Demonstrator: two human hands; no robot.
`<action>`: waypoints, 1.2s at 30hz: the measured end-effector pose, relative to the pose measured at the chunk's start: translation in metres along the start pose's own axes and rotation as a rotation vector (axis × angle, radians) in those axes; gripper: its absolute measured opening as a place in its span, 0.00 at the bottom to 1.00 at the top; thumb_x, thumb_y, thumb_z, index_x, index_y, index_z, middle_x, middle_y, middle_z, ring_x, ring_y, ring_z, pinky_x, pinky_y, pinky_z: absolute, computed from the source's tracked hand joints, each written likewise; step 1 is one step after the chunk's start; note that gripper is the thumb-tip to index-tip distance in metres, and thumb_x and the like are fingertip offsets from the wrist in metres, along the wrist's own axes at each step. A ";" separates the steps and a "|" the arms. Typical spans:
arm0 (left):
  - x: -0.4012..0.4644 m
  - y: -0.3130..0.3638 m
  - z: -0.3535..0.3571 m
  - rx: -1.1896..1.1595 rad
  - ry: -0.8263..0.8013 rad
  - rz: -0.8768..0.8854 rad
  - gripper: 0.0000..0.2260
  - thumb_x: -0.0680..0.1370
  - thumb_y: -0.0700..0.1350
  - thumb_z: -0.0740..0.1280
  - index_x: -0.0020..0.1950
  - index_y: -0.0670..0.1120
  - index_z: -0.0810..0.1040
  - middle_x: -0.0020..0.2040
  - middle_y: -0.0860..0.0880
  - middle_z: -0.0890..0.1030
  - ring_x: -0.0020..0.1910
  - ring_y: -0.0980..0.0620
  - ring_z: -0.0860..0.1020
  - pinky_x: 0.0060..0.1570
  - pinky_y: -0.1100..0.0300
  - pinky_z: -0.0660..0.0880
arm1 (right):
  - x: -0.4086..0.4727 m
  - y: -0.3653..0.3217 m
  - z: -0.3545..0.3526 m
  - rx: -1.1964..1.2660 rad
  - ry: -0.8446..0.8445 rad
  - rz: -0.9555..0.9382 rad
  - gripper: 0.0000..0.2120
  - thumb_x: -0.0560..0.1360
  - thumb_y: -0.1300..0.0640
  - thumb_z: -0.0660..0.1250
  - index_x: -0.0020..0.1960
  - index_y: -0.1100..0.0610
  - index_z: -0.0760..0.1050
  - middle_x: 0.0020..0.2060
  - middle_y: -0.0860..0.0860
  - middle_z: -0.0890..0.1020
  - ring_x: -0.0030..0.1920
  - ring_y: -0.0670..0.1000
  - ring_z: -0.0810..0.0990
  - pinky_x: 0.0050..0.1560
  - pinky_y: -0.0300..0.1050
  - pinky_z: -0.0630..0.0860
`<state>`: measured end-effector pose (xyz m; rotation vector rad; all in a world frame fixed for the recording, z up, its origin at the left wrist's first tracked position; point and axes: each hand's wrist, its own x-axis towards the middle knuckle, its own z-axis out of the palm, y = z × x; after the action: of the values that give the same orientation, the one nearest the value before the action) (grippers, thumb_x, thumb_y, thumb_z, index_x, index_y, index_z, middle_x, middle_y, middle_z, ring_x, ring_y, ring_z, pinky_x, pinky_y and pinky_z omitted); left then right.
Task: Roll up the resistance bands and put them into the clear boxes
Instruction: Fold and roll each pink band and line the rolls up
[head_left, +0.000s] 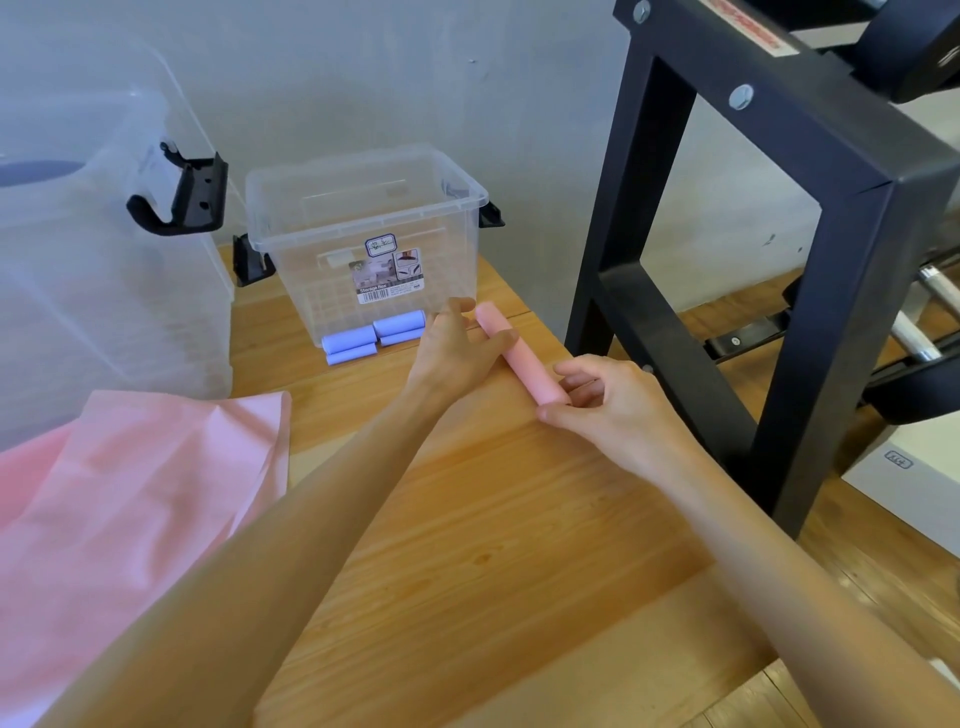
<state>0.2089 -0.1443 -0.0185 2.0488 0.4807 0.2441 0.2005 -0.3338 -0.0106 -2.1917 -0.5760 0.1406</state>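
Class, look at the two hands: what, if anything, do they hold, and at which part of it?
Both hold the rolled pink band: the left hand grips its far half, the right hand pinches its near end.

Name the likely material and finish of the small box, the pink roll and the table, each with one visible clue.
Small clear box: seemingly rigid transparent plastic, glossy; the blue rolls show through its wall.
Pink roll, held by the left hand and right hand: probably matte rubbery sheet, wound smoothly.
Table: wood or wood-look laminate, with visible grain and plank seams.
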 end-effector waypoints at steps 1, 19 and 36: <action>-0.001 0.000 0.000 -0.003 0.000 0.001 0.30 0.75 0.51 0.73 0.73 0.46 0.65 0.64 0.47 0.72 0.61 0.43 0.78 0.60 0.45 0.76 | 0.000 0.000 0.000 0.002 0.000 0.004 0.18 0.72 0.54 0.75 0.61 0.52 0.79 0.43 0.38 0.76 0.44 0.38 0.76 0.42 0.29 0.68; -0.042 -0.012 -0.038 0.015 -0.020 0.059 0.13 0.77 0.47 0.71 0.61 0.49 0.79 0.58 0.53 0.80 0.53 0.51 0.80 0.58 0.50 0.78 | -0.022 -0.025 0.005 0.079 0.093 -0.047 0.05 0.75 0.55 0.72 0.51 0.51 0.84 0.46 0.45 0.84 0.46 0.44 0.80 0.42 0.26 0.71; -0.167 -0.046 -0.198 0.050 0.140 0.042 0.06 0.78 0.43 0.69 0.54 0.51 0.82 0.49 0.53 0.83 0.51 0.51 0.81 0.47 0.59 0.81 | -0.100 -0.104 0.073 0.117 -0.152 -0.170 0.04 0.75 0.58 0.71 0.46 0.53 0.85 0.41 0.42 0.85 0.43 0.41 0.81 0.44 0.30 0.72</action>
<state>-0.0240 -0.0404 0.0445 2.1009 0.5349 0.4067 0.0534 -0.2708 0.0125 -2.0207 -0.8161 0.2450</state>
